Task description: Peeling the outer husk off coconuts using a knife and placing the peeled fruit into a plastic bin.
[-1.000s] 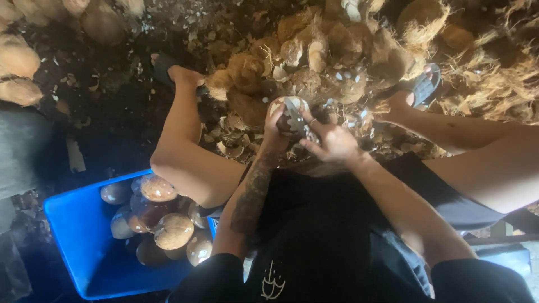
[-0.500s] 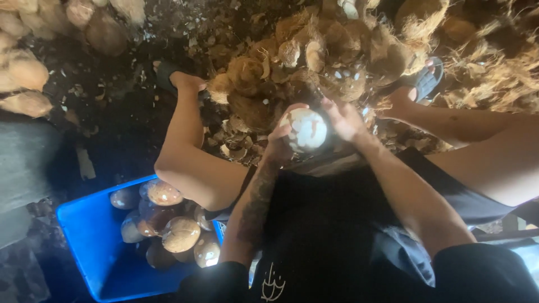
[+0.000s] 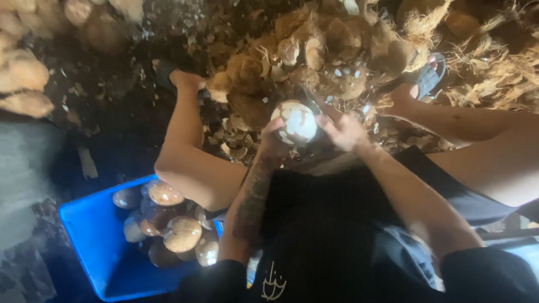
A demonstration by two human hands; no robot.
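Both hands, left [image 3: 273, 139] and right [image 3: 343, 130], grasp a peeled coconut [image 3: 296, 122], forearms outstretched.

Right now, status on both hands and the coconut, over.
Left hand cupping round, mostly white peeled coconut. Right hand at its right side, blurred; tool not discernible. Brown husk pile just beyond; blue plastic tub of peeled coconuts lower left.

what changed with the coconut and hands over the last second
The peeled coconut has turned in the hands: a second ago it was mostly covered by fingers, now its pale white face shows towards the camera. The left hand still cups it from below-left; the right hand has slid to its right side. The blue tub of coconuts and both feet stayed put.
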